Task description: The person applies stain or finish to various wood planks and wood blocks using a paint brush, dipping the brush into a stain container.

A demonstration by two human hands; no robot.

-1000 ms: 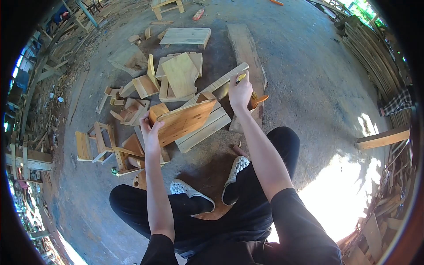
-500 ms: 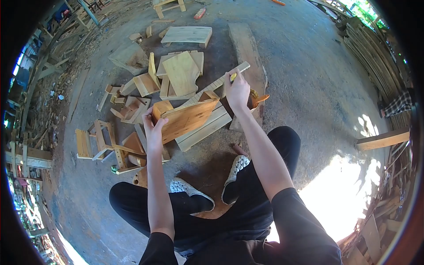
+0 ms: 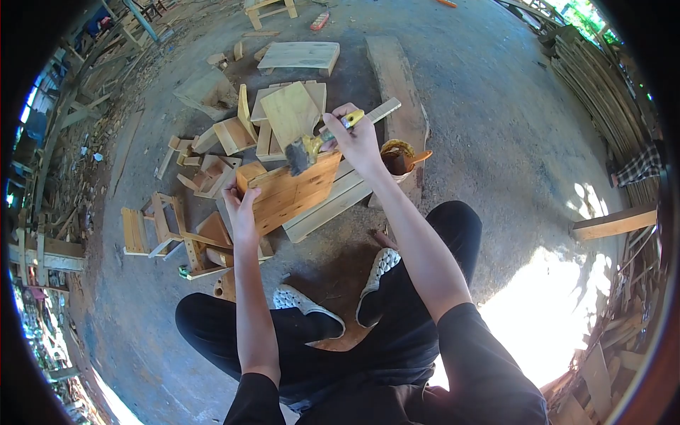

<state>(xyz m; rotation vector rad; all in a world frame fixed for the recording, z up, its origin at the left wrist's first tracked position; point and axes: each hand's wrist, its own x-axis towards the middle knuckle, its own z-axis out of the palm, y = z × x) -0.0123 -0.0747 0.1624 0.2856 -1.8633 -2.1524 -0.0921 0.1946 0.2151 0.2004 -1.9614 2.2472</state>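
My left hand [image 3: 242, 211] grips the left end of a small wooden stool [image 3: 294, 195], which is tilted so its broad reddish-brown board faces me. In my right hand [image 3: 355, 144] is a paintbrush [image 3: 303, 154] with a yellow handle and dark, wet-looking bristles. The bristles are right at the stool's upper edge. Just right of the stool, a small bucket [image 3: 398, 157] with brown liquid stands on the ground, an orange-handled brush [image 3: 419, 157] resting in it.
Several pale wooden stools and pieces [image 3: 290, 117] crowd the ground ahead and left. A long plank [image 3: 389, 64] lies beyond the bucket. Stacked boards [image 3: 595, 99] line the right side, near a wooden beam [image 3: 615, 222]. A checked sleeve [image 3: 639, 167] shows at far right.
My right hand has moved left from above the bucket, bringing the brush over to the stool's upper edge. The stool has shifted slightly left and turned a little in my left hand.
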